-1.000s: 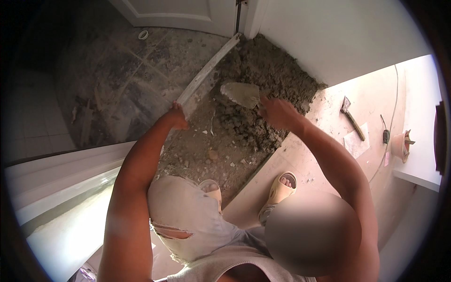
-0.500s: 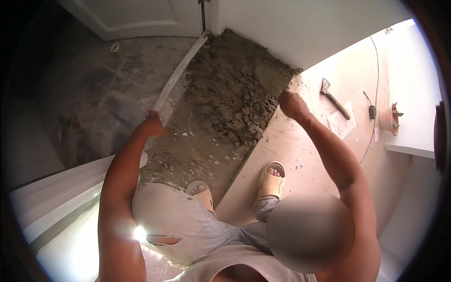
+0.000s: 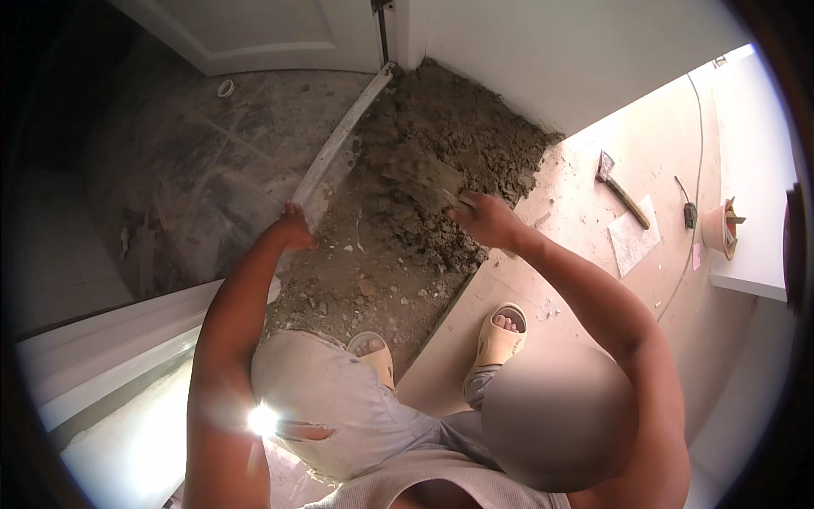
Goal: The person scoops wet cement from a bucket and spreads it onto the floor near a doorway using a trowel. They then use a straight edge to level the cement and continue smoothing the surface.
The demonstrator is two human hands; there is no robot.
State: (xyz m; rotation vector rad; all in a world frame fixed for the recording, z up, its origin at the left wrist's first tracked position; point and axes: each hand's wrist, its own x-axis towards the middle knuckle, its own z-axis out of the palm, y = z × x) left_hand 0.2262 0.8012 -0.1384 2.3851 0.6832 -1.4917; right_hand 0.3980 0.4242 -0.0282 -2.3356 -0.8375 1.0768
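My right hand (image 3: 485, 222) is closed round the handle of a trowel (image 3: 431, 178). Its flat blade is blurred and lies over the damp, crumbly mortar (image 3: 487, 119), left of my fist. On the other side, my left hand (image 3: 294, 231) grips the near end of a long pale strip (image 3: 346, 127), thumb to the right and fingertips on top. The strip runs along the mortar's left edge up to the door frame. Stones and loose crumbs lie on the rough ground between my hands and my feet.
A hatchet (image 3: 623, 193) lies on the pale floor at right, partly over a white sheet (image 3: 634, 237). Beyond it are a dark plug-like piece (image 3: 689, 214), a cable (image 3: 700, 136) and a pinkish bucket (image 3: 719, 231). A white door (image 3: 271, 38) stands at the back left, near a white ring (image 3: 225, 88).
My right hand has moved left and nearer from the mortar's right edge, sweeping the trowel leftward over the mortar. My left hand keeps its place on the strip. The whole view has shifted slightly.
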